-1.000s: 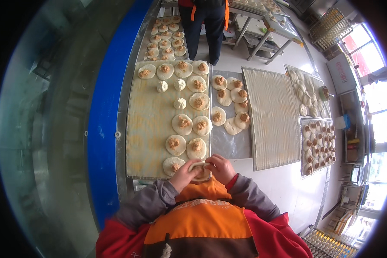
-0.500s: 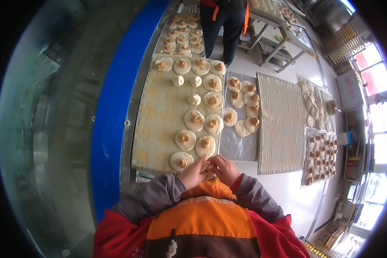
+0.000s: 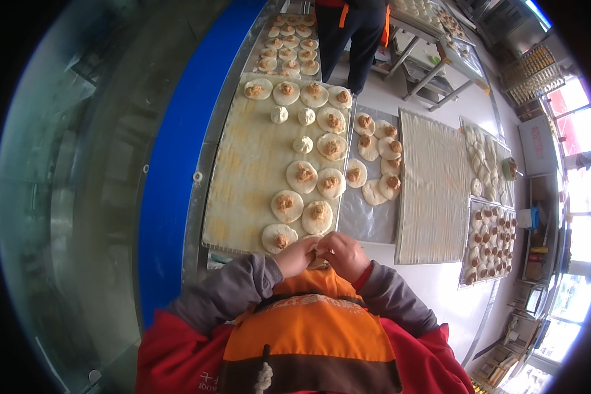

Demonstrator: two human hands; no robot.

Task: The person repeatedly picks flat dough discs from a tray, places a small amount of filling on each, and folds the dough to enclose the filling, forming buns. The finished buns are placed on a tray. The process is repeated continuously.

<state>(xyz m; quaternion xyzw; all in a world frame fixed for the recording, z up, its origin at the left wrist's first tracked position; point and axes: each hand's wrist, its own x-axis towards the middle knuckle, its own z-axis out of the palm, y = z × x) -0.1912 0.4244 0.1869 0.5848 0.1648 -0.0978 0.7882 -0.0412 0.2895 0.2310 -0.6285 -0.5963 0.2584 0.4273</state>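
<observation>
At the near edge of a cloth-lined tray (image 3: 240,177), my left hand (image 3: 295,257) and my right hand (image 3: 347,255) meet with fingers closed together. Between them is a piece of bun dough (image 3: 318,260), mostly hidden by my fingers. Just beyond my hands lies a flat dough round topped with orange-brown filling (image 3: 318,217), and another filled dough round (image 3: 279,238) sits by my left hand. More such rounds line the tray's right side and far end. Three closed, pleated buns, among them a white bun (image 3: 303,144), stand farther up the tray.
To the right, several filled rounds lie on a plastic-covered surface (image 3: 376,220), beside a cloth-covered board (image 3: 430,197). Farther right is a tray of dough with dark brown filling (image 3: 489,240). A blue strip (image 3: 177,144) runs along the left. Another person (image 3: 354,43) stands at the far end.
My view has shifted slightly, so the trays sit a little to the right and higher. My hands stay together at the dough, with the right fingers now curled more over it.
</observation>
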